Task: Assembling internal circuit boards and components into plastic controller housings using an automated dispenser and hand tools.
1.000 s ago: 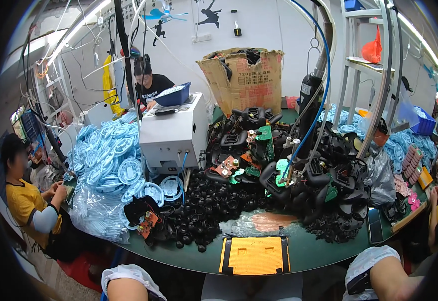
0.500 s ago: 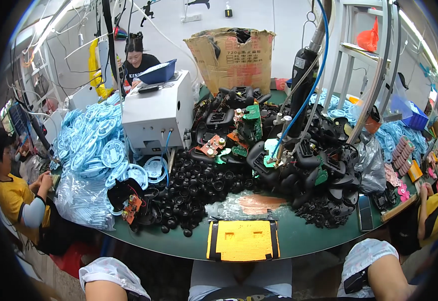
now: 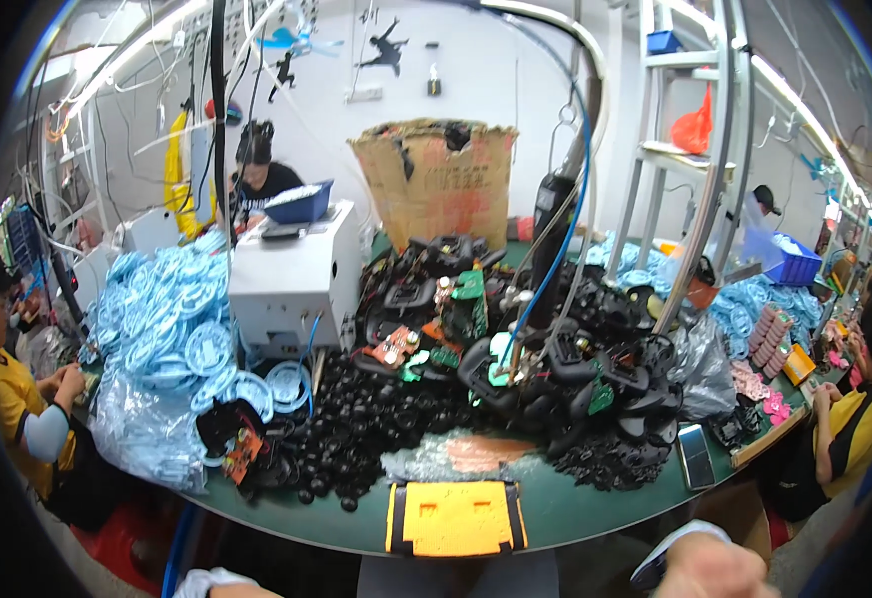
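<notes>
At the lower right edge, my right hand (image 3: 717,573) is a rounded, motion-smeared shape; its fingers cannot be made out. Behind it shows a pale sleeve (image 3: 683,539). On the lower left, only a pale sleeve (image 3: 211,580) and a strip of bare arm appear, and my left hand is out of the picture. Between the arms, a yellow ridged pad (image 3: 456,516) with black taped sides lies at the table's front edge. Behind it are a pile of small black caps (image 3: 376,404) and a heap of black game controller shells (image 3: 565,374) with green circuit boards.
Light-blue plastic rings (image 3: 172,319) heap up at left beside a grey-white machine (image 3: 291,284). A big carton (image 3: 441,184) stands behind. A dark upright tool (image 3: 552,234) with a blue hose rises over the controllers. A phone (image 3: 696,457) lies at right. Several people sit around the table.
The view has tilted up and shifted, so the table sits lower. My right hand has come into the lower right corner, while less of my left arm shows.
</notes>
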Demonstrator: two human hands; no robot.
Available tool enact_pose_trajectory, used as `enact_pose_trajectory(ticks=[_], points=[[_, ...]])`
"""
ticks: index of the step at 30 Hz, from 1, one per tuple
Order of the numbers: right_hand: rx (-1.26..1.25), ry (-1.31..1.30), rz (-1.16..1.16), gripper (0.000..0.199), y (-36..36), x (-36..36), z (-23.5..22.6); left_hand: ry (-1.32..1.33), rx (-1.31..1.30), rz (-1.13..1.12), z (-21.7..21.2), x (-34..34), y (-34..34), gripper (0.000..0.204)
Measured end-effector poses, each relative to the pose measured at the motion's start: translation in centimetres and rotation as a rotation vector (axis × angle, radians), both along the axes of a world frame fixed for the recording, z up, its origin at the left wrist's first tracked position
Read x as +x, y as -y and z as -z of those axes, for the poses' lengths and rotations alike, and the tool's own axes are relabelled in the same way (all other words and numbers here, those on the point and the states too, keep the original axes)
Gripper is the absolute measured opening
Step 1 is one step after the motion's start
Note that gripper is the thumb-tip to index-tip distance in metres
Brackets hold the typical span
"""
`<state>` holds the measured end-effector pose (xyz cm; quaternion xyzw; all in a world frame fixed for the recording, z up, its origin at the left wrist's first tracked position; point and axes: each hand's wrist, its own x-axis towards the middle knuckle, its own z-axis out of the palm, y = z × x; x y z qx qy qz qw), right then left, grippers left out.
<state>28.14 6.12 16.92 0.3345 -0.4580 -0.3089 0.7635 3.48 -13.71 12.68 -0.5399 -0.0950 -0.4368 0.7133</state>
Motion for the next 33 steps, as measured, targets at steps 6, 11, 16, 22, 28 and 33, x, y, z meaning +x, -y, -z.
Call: enact_pose_trajectory(ticks=[6, 11, 16, 22, 28, 33], points=[[-0.953, 0.688, 0.502, 0.019, -11.1, -3.1, 6.7, 0.539, -1.202, 0.058, 8.8, -0.6, -2.5, 0.032], [-1.600, 0.726, 0.825, 0.063, -21.5, -8.0, 11.4, 0.585, -1.351, 0.103, 12.5, 0.1, -6.0, 0.029], [-1.807, 0.779, 0.835, 0.073, -22.7, -10.5, 10.6, 0.712, -1.492, 0.166, 13.9, 0.2, -6.5, 0.028], [-1.669, 0.750, 0.503, 0.067, -21.7, -9.5, 8.3, 0.917, -1.587, 0.269, 12.3, -2.7, -8.5, 0.024], [-1.644, 0.793, 0.592, 0.066, -20.4, -9.1, 10.3, 0.947, -1.538, 0.322, 7.1, -3.9, -20.1, 0.055], [-1.620, 0.785, 0.566, 0.065, -19.2, -10.0, 10.4, 1.021, -1.474, 0.311, 5.4, -2.1, -25.7, 0.055]])
